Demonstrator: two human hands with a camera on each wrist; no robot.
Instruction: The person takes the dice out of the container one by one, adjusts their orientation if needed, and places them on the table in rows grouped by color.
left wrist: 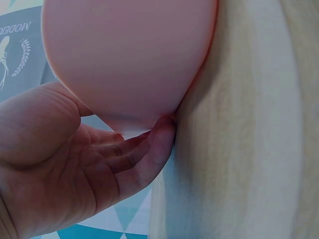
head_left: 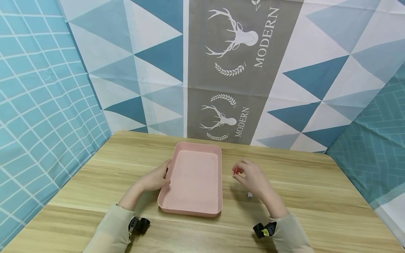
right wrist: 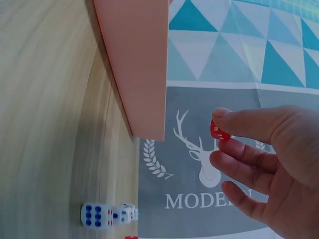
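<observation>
A shallow pink tray point(head_left: 194, 179) with rounded corners lies on the wooden table. My left hand point(head_left: 154, 180) grips its left side, thumb over the rim; in the left wrist view the fingers point(left wrist: 162, 137) curl against the low outer edge of the pink wall point(left wrist: 129, 59). To the right of the tray, my right hand point(head_left: 254, 178) pinches a small red die point(right wrist: 219, 130) with white pips between thumb and fingertips, raised above the table. Below that hand sits a white die point(head_left: 250, 195), and the right wrist view shows white dice point(right wrist: 94, 215) with blue and red pips in a line.
Another red piece point(right wrist: 131, 237) shows at the bottom edge of the right wrist view. The wooden table point(head_left: 316, 196) runs up to a patterned cloth wall point(head_left: 218, 70) behind the tray. Blue tiled cloth point(head_left: 47, 88) hangs on the left side.
</observation>
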